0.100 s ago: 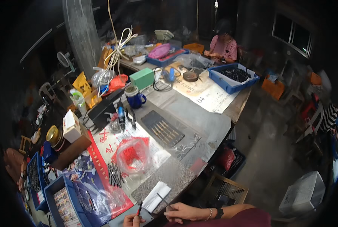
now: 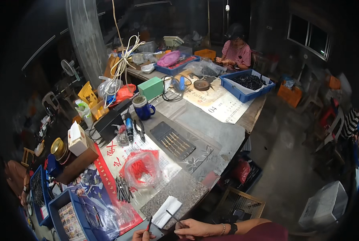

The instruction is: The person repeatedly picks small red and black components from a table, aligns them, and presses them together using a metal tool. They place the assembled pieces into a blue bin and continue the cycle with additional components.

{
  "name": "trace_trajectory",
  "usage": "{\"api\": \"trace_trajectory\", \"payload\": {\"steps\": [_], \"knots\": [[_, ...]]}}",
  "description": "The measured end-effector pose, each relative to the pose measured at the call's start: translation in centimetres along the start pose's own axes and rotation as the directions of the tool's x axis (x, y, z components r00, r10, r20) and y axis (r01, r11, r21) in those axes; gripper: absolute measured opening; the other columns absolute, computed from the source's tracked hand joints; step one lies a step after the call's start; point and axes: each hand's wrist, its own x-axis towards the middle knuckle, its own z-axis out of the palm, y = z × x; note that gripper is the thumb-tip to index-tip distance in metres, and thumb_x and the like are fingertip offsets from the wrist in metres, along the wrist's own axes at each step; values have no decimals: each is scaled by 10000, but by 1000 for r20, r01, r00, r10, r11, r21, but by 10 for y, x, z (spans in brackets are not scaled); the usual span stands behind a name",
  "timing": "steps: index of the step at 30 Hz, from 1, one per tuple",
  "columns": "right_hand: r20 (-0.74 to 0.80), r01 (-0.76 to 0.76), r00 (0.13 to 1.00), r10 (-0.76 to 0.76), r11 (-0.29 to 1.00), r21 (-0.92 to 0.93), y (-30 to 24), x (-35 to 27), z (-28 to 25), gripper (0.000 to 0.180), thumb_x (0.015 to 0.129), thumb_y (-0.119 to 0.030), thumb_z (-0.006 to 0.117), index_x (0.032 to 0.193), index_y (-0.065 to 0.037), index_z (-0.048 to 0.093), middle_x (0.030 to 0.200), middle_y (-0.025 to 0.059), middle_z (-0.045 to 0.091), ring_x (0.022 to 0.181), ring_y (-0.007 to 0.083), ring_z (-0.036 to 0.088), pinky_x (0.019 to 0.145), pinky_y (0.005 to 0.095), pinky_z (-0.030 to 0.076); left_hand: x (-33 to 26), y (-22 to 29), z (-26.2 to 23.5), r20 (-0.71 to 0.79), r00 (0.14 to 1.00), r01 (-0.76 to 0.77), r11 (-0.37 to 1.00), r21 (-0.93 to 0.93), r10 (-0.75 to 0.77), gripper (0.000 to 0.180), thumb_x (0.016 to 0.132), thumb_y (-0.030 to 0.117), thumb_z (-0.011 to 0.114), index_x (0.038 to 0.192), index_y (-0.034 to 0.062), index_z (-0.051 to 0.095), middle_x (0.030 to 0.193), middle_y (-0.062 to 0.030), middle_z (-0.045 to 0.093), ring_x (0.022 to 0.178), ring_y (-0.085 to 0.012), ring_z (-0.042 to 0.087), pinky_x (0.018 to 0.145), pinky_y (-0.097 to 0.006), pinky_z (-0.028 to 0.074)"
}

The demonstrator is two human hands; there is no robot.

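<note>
At the lower edge, my left hand [image 2: 142, 235] has its fingers closed round a slim red stick with a black tip [image 2: 149, 224], pointing up. Beside it on the right, my right hand [image 2: 197, 228] grips a thin dark rod [image 2: 173, 215], whose free end lies over a folded white tissue [image 2: 161, 217]. The tissue rests on a speckled stone slab [image 2: 175, 188] at the near table edge. Past the slab, an open clear bag with red pieces [image 2: 141, 170] stands near a pile of dark thin sticks [image 2: 123, 188].
A dark case of brass-coloured tools [image 2: 173, 140], a blue mug [image 2: 144, 108] and a blue rotary tool [image 2: 129, 127] lie farther back. Blue trays [image 2: 85, 225] stand at left. Across the table, another person [image 2: 236, 52] sits by a blue tray of black pieces [image 2: 243, 96].
The view has shifted slightly. Both hands keep their hold, and the rod sits a little lower in the picture over the tissue.
</note>
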Motion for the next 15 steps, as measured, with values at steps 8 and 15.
{"api": "trace_trajectory", "payload": {"steps": [8,15], "knots": [[-47,-21,999,21,1000,-6,-2,-3,6,203,944,-234,557,891,-39,535,703,9,573,440,32,433,405,183,353,-3,-8,-7,-16,1000,-19,1000,-1,19,107,914,97,558,910,7,615,790,-25,599,708,-99,543,649,-227,440],[-152,6,988,-16,998,-70,-16,-15,-3,441,1003,-318,372,836,36,576,734,128,623,522,133,544,525,251,465,-4,-13,-9,42,996,-82,995,51,80,53,913,36,554,911,-11,578,793,-41,587,717,-95,561,660,-229,460]]}}
